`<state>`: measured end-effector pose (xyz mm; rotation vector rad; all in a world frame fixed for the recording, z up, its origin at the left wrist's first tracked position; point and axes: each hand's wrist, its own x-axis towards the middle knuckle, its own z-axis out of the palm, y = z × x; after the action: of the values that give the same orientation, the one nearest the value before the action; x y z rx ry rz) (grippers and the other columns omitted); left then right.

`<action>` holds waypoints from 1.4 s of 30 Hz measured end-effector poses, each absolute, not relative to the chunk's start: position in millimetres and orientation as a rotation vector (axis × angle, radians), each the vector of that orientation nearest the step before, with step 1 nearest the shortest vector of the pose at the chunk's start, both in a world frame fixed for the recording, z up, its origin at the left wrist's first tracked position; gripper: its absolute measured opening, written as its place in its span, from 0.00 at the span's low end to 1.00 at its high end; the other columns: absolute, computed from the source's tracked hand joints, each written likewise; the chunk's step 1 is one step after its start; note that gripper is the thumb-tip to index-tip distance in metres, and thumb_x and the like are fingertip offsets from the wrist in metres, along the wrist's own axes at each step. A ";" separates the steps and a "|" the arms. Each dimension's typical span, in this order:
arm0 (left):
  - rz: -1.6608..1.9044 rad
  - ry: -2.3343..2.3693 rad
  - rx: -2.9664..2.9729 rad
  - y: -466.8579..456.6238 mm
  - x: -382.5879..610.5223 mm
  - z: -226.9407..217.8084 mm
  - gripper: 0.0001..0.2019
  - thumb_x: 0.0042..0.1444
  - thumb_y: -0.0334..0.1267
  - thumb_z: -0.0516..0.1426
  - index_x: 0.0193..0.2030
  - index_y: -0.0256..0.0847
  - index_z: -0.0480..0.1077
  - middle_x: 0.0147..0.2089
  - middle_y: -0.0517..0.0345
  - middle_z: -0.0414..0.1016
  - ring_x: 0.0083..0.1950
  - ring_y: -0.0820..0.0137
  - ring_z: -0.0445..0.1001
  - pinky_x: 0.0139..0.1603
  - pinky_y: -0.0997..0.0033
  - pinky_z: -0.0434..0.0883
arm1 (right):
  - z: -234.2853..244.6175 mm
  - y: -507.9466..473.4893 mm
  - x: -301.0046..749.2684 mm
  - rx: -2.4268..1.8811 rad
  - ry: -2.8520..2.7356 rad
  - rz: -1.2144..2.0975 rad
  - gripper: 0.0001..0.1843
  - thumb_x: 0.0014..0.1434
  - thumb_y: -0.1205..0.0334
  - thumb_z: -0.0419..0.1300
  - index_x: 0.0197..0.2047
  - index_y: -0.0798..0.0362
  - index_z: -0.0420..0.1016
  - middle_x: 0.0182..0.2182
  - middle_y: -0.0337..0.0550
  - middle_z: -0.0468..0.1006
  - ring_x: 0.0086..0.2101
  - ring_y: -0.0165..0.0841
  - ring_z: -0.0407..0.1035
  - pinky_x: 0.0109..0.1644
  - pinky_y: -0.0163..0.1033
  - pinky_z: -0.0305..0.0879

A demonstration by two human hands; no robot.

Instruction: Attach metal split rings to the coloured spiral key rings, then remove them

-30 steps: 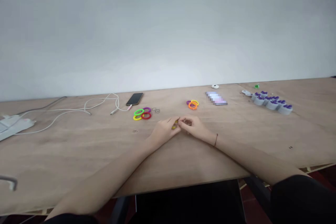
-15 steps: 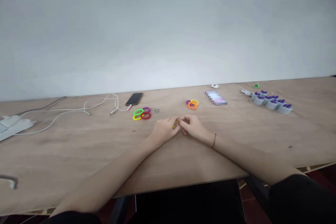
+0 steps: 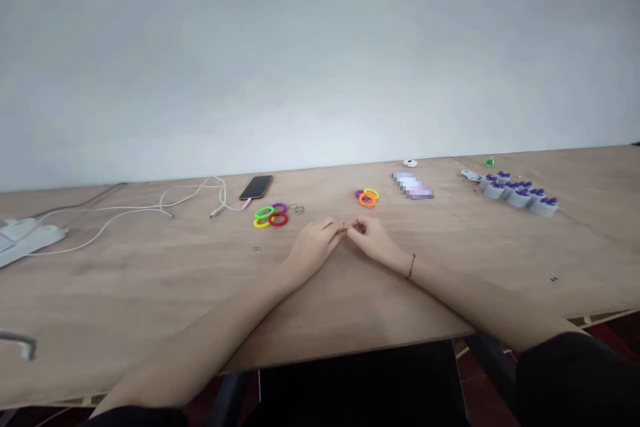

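My left hand (image 3: 314,245) and my right hand (image 3: 373,239) rest on the wooden table (image 3: 150,280) with their fingertips pinched together around a small yellowish item (image 3: 343,229), too small to name. A cluster of green, yellow, red and purple coil rings (image 3: 271,215) lies just beyond my left hand, with a small metal key ring (image 3: 298,209) beside it. A second cluster of orange, yellow and purple coil rings (image 3: 367,198) lies beyond my right hand.
A black phone (image 3: 257,187) with a white cable (image 3: 165,208) lies at the back left, and a white power strip (image 3: 23,238) at the far left. Several grey cups with purple tops (image 3: 520,193) stand at the back right, near a blurred card (image 3: 413,186).
Both hands have shifted slightly away from me on the table and their pinch has tightened; the yellow item shows less than before. Nothing else has moved.
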<state>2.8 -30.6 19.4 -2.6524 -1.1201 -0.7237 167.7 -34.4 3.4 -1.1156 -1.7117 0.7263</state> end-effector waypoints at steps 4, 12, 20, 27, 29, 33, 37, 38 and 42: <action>-0.628 -1.077 -2.670 -30.8 3.7 22.5 0.10 0.61 0.36 0.48 0.38 0.39 0.69 0.36 0.55 0.72 0.39 0.68 0.71 0.38 0.70 0.65 | 2.8 -33.9 168.9 -1.100 -1.752 0.709 0.07 0.50 0.64 0.52 0.26 0.56 0.69 0.22 0.36 0.68 0.24 0.27 0.60 0.27 0.32 0.55; -0.538 -1.089 -2.688 -34.1 7.5 29.5 0.05 0.57 0.32 0.50 0.33 0.38 0.67 0.30 0.56 0.70 0.32 0.67 0.70 0.32 0.71 0.64 | 8.5 -38.0 165.3 -1.117 -1.732 0.730 0.06 0.49 0.65 0.51 0.23 0.55 0.65 0.20 0.35 0.65 0.24 0.27 0.58 0.28 0.32 0.54; -0.682 -1.047 -2.675 -33.9 3.7 28.9 0.07 0.57 0.34 0.48 0.31 0.37 0.65 0.29 0.56 0.68 0.28 0.71 0.67 0.29 0.73 0.62 | 16.7 -42.4 169.0 -1.038 -1.678 0.923 0.12 0.55 0.59 0.50 0.26 0.55 0.68 0.20 0.35 0.66 0.23 0.26 0.59 0.26 0.32 0.56; -1.058 -1.182 -2.908 -43.3 3.5 34.5 0.07 0.56 0.34 0.50 0.30 0.38 0.66 0.23 0.64 0.61 0.25 0.76 0.60 0.28 0.76 0.59 | 14.3 -34.2 172.1 -0.856 -1.535 1.230 0.15 0.57 0.52 0.50 0.38 0.52 0.71 0.37 0.42 0.73 0.41 0.32 0.67 0.44 0.37 0.63; -1.099 -1.191 -2.953 -45.4 6.3 35.7 0.07 0.56 0.34 0.50 0.29 0.38 0.67 0.22 0.65 0.59 0.24 0.77 0.59 0.28 0.77 0.58 | 10.3 -32.5 169.7 -0.821 -1.547 1.361 0.17 0.58 0.50 0.48 0.33 0.52 0.71 0.32 0.42 0.74 0.37 0.32 0.67 0.42 0.37 0.63; -1.125 -1.189 -3.039 -46.4 9.2 35.9 0.07 0.55 0.33 0.50 0.28 0.37 0.66 0.22 0.66 0.57 0.24 0.77 0.56 0.27 0.77 0.56 | 7.5 -31.1 168.6 -0.865 -1.546 1.432 0.23 0.59 0.46 0.45 0.23 0.53 0.64 0.20 0.37 0.65 0.24 0.28 0.61 0.31 0.35 0.60; -1.128 -1.222 -3.094 -46.1 10.5 32.6 0.07 0.55 0.33 0.50 0.28 0.37 0.64 0.21 0.66 0.56 0.24 0.78 0.55 0.26 0.77 0.55 | 16.1 -32.9 174.9 -0.967 -1.610 1.257 0.19 0.59 0.49 0.46 0.23 0.53 0.60 0.19 0.34 0.59 0.22 0.26 0.55 0.26 0.33 0.54; -1.114 -1.236 -3.111 -46.1 10.8 31.7 0.06 0.54 0.33 0.50 0.28 0.37 0.64 0.21 0.66 0.56 0.24 0.78 0.55 0.26 0.77 0.55 | 18.6 -33.6 176.7 -0.971 -1.658 1.192 0.18 0.58 0.50 0.47 0.23 0.53 0.60 0.20 0.34 0.59 0.23 0.26 0.55 0.26 0.32 0.54; -1.114 -1.291 -3.097 -45.4 10.6 30.2 0.06 0.53 0.32 0.50 0.26 0.37 0.63 0.21 0.66 0.57 0.24 0.77 0.56 0.26 0.77 0.55 | 24.6 -36.1 181.0 -0.936 -1.794 0.975 0.15 0.58 0.52 0.50 0.27 0.53 0.63 0.23 0.35 0.63 0.25 0.27 0.58 0.28 0.32 0.55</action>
<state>10.6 -45.4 30.2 -3.0974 -1.2910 -1.1137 181.0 -36.1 24.6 -0.9360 -1.7942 0.9749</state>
